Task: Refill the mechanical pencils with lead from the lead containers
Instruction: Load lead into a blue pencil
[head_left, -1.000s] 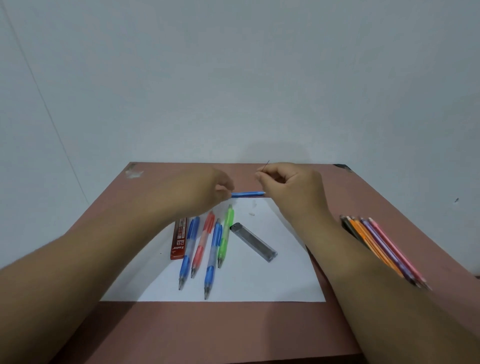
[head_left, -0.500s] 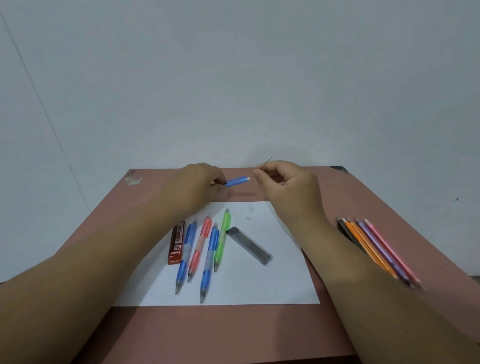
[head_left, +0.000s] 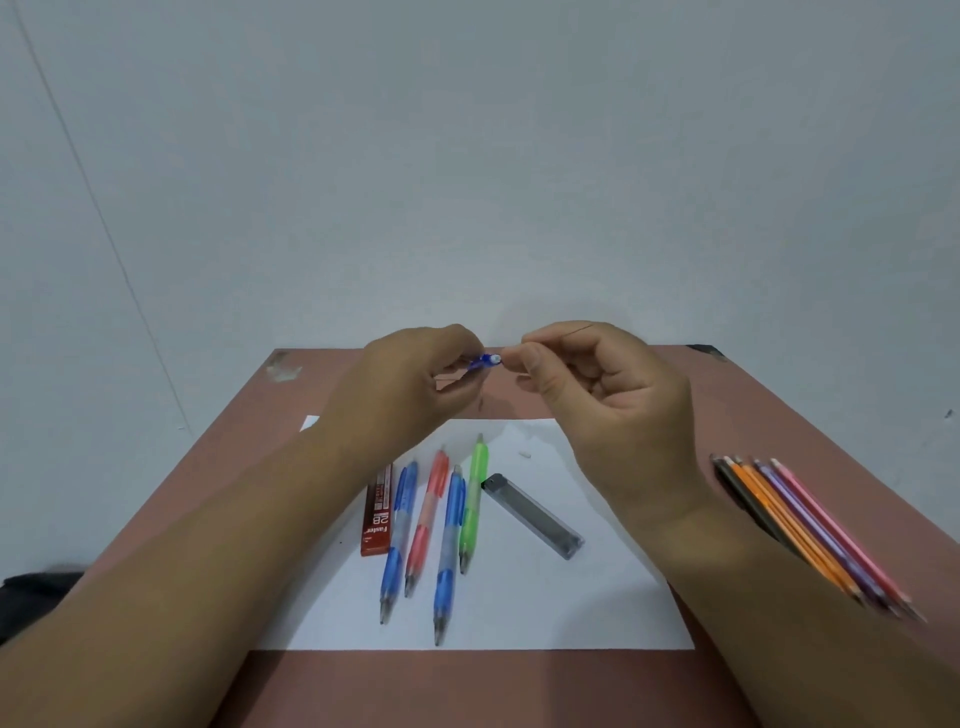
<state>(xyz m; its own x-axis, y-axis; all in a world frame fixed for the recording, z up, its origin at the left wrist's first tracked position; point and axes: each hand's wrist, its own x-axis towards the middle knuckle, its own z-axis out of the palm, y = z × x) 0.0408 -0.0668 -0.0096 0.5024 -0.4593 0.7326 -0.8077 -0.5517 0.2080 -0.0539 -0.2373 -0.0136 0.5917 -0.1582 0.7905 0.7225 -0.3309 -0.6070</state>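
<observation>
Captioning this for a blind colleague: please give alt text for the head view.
Left hand grips a blue mechanical pencil; right hand pinches a thin lead at its open end, above four pencils and two lead containers lying on white paper.

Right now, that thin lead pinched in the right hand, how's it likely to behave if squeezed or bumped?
The lead shows as a hair-thin dark line above the right hand, so it probably snaps easily if bent or squeezed hard. It looks very light, likely needing only a gentle pinch. Dropped on the paper, it would probably roll and be hard to spot.
</observation>
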